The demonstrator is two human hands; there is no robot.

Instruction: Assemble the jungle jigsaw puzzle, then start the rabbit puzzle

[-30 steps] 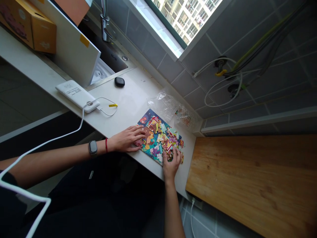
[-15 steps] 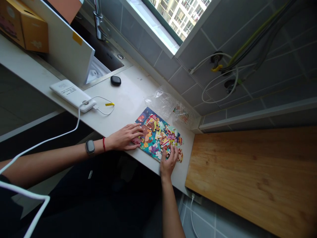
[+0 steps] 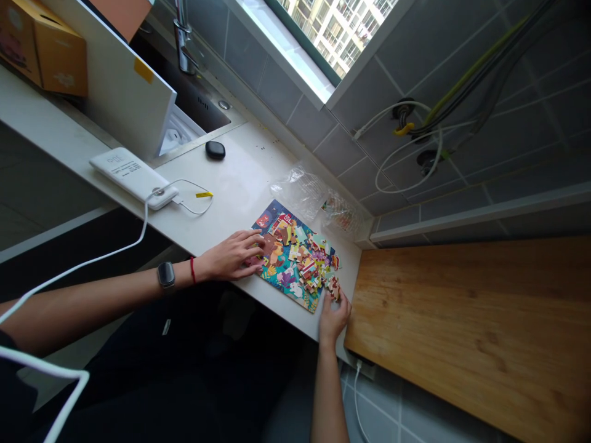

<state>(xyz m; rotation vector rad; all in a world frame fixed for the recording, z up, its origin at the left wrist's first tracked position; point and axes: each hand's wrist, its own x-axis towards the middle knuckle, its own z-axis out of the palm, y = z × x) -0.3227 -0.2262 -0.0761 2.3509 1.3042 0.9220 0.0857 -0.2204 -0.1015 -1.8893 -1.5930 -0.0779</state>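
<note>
A colourful jigsaw puzzle board (image 3: 281,286) lies on the white counter, with several loose puzzle pieces (image 3: 314,261) heaped over its middle and right side. My left hand (image 3: 234,253) rests on the board's left edge, fingers stretched out and slightly spread, holding nothing. At the board's right corner, my right hand (image 3: 335,317) has thumb and fingers closed about a reddish-brown puzzle piece (image 3: 333,287) that sticks out past the edge. Another loose piece (image 3: 335,262) lies just above it. The fingertips' exact contact is too small to make out.
Clear plastic wrapping (image 3: 300,187) lies behind the board by the tiled wall. Left along the counter (image 3: 235,178) are a black case (image 3: 215,150), a white power bank (image 3: 129,175) with a cable, and a sink (image 3: 198,101). A wooden board (image 3: 462,326) stands at the right.
My right hand has moved right and toward me, from over the heaped pieces to the piece at the board's right corner. My left hand has stayed nearly still.
</note>
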